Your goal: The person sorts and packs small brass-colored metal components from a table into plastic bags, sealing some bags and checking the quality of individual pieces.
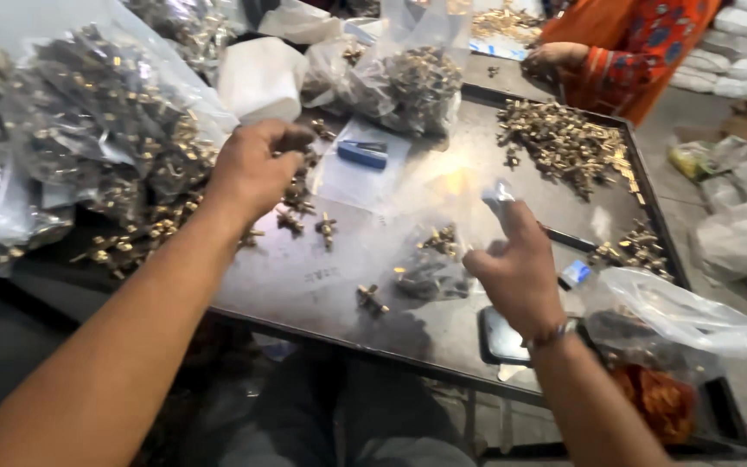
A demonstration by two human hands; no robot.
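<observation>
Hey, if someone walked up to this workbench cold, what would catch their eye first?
Probably the heaps of small brass fittings spread over the dark metal table, with more packed in clear plastic bags at the left. Next, the left hand closed over loose fittings, and the right hand pinching a clear bag that holds a few pieces.

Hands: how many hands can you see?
3. The left hand is closed over brass fittings by the big bag. The right hand pinches a small clear bag. Another person's hand rests at the table's far edge. More may be hidden.
</observation>
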